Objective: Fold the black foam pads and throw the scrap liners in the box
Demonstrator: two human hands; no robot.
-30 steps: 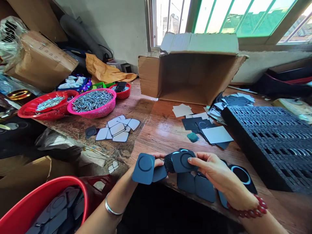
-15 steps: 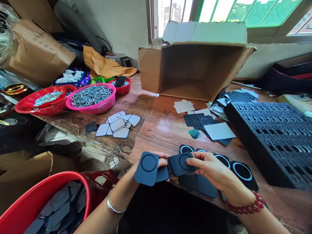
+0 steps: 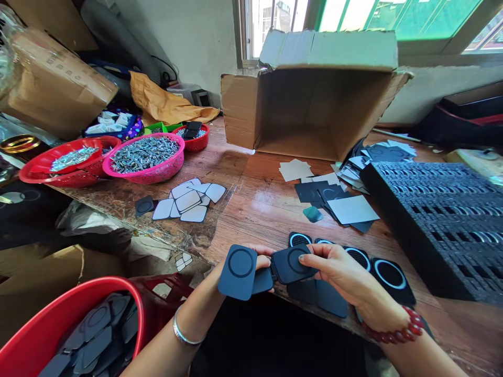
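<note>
Between my hands is a dark folding charger [image 3: 240, 275], its square pads joined by small hinges and two of them marked with a ring. My left hand [image 3: 262, 256] is closed on its left and middle pads, with most of the fingers hidden behind them. My right hand [image 3: 334, 267] grips the right pad, thumb on the ring and fingers behind. Below and beyond it on the table edge lie several open charger pads [image 3: 389, 280] with pale rings showing. Flat dark panels [image 3: 332, 298] rest partly under my right hand.
A black foam tray [image 3: 432, 225] with many slots stands at right. An open cardboard box [image 3: 239, 110] is at the back. White-backed stickers [image 3: 188, 200] lie left of centre, near a pink basket of metal parts [image 3: 145, 175]. A red bucket [image 3: 137, 301] of dark panels stands lower left.
The view has shifted very slightly. Both hands keep the same hold on the charger, with almost no movement.
</note>
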